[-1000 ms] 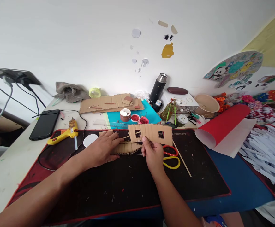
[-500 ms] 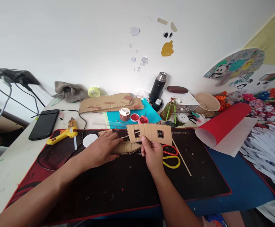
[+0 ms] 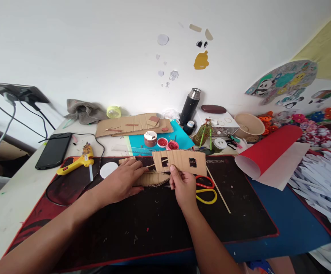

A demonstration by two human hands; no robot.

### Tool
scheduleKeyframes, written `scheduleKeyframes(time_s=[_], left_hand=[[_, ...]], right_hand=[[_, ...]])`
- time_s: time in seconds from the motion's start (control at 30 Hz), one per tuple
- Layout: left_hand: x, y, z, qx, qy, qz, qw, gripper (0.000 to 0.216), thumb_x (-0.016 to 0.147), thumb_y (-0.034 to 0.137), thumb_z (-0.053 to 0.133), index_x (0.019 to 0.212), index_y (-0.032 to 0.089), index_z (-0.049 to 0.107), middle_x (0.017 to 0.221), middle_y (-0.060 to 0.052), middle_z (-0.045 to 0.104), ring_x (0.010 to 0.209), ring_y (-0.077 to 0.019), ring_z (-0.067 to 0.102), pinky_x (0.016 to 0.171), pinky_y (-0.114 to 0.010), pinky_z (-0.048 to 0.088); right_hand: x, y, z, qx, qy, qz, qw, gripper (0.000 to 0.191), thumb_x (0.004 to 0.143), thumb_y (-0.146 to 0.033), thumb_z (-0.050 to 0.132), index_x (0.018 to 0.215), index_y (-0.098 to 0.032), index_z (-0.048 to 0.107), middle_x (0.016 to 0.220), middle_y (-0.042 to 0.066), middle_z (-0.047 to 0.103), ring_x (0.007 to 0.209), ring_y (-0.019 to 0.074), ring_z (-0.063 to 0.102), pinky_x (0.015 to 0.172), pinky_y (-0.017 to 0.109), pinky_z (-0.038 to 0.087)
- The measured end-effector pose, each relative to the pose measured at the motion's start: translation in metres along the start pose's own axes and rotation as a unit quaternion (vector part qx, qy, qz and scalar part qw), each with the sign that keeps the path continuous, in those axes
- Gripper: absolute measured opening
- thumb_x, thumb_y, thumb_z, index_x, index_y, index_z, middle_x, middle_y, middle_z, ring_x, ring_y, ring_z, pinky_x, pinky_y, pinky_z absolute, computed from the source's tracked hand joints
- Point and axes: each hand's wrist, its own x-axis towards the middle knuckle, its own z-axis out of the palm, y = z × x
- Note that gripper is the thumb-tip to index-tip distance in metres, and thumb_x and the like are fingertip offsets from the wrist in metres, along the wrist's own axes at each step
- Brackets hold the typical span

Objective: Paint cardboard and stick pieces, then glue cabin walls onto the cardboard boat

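My right hand point(image 3: 184, 186) pinches the lower edge of a cardboard strip point(image 3: 182, 160) with two square cut-out windows, holding it upright above the black mat point(image 3: 154, 213). My left hand point(image 3: 122, 180) lies flat, fingers spread, pressing down on a leaf-shaped cardboard piece point(image 3: 154, 178) on the mat, just left of the strip. A thin wooden stick point(image 3: 151, 165) pokes out between my left fingers and the strip's left window.
Red and yellow scissors point(image 3: 206, 188) and a long skewer point(image 3: 218, 190) lie right of my right hand. A yellow glue gun point(image 3: 75, 161), white disc point(image 3: 108, 169) and phone point(image 3: 54, 150) sit to the left. Paint pots point(image 3: 162, 141), flask point(image 3: 190, 105) and red paper roll point(image 3: 268, 152) stand behind.
The cardboard strip has tilted and shifted very slightly in my right hand. Both hands stay where they were.
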Motion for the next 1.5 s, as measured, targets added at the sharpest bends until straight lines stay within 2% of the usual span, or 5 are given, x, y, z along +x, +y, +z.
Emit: scheduleKeyframes(time_s=[0.57, 0.77, 0.97, 1.2, 1.5], left_hand=[[-0.005, -0.001, 0.001, 0.001, 0.013, 0.008, 1.000, 0.058, 0.096, 0.037, 0.077, 0.151, 0.022, 0.064, 0.131, -0.015, 0.070, 0.127, -0.0391, 0.062, 0.115, -0.057, 0.047], [-0.020, -0.006, -0.007, -0.025, 0.061, -0.007, 0.998, 0.091, 0.094, 0.074, 0.075, 0.166, 0.023, 0.050, 0.156, -0.019, 0.064, 0.145, -0.0428, 0.057, 0.121, -0.060, 0.046], [-0.069, -0.048, -0.052, 0.010, 0.213, -0.257, 0.943, 0.037, 0.110, 0.050, 0.052, 0.111, 0.021, 0.074, 0.115, -0.011, 0.079, 0.116, -0.0318, 0.070, 0.106, -0.045, 0.055], [-0.115, -0.086, -0.064, 0.156, 0.103, -0.329, 0.926, 0.039, 0.106, 0.043, 0.051, 0.127, 0.015, 0.070, 0.127, -0.017, 0.077, 0.124, -0.0361, 0.066, 0.117, -0.052, 0.046], [-0.116, -0.095, -0.047, 0.172, 0.072, -0.348, 0.919, 0.029, 0.101, 0.040, 0.052, 0.104, 0.018, 0.070, 0.107, -0.017, 0.078, 0.107, -0.0390, 0.067, 0.100, -0.050, 0.051]], right_hand=[[0.000, 0.001, -0.001, -0.013, -0.009, 0.009, 1.000, 0.061, 0.085, -0.077, 0.077, 0.065, -0.021, 0.063, 0.050, -0.004, 0.048, 0.045, 0.0116, 0.042, 0.046, 0.027, 0.035], [-0.001, 0.005, -0.003, -0.035, 0.004, -0.005, 0.999, 0.064, 0.086, -0.080, 0.077, 0.066, -0.020, 0.066, 0.050, -0.003, 0.049, 0.046, 0.0131, 0.044, 0.046, 0.028, 0.038], [-0.001, 0.006, -0.005, -0.035, 0.003, -0.001, 0.999, 0.065, 0.084, -0.082, 0.078, 0.077, -0.018, 0.074, 0.052, -0.003, 0.050, 0.046, 0.0134, 0.045, 0.045, 0.027, 0.037], [-0.002, 0.005, -0.003, -0.032, 0.010, -0.013, 0.999, 0.065, 0.083, -0.082, 0.079, 0.077, -0.018, 0.073, 0.052, -0.004, 0.048, 0.046, 0.0135, 0.044, 0.042, 0.027, 0.037], [-0.005, 0.005, 0.000, -0.029, 0.015, -0.039, 0.999, 0.065, 0.086, -0.083, 0.077, 0.076, -0.019, 0.072, 0.052, -0.004, 0.048, 0.045, 0.0139, 0.045, 0.043, 0.028, 0.039]])
